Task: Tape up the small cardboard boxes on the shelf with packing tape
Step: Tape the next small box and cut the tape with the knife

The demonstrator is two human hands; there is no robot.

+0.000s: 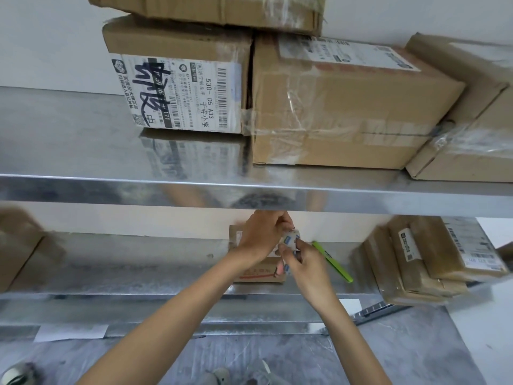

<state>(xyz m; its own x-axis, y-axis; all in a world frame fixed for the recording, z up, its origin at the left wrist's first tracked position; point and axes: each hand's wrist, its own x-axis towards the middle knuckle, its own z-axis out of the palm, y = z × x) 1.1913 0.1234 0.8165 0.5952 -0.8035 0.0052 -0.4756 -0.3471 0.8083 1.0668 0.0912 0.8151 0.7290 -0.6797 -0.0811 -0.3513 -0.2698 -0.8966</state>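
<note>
A small cardboard box (259,275) with red print lies on the lower metal shelf (138,273), mostly hidden behind my hands. My left hand (263,234) grips a roll of clear packing tape (290,241) with blue marks, held just above the box. My right hand (304,263) pinches the roll from below and to the right. Both hands meet over the box under the front lip of the upper shelf (249,194).
A green cutter (331,261) lies on the lower shelf right of my hands. Taped parcels (422,259) are stacked at right, a brown box (19,251) at left. Large taped boxes (341,107) fill the upper shelf. Grey floor lies below.
</note>
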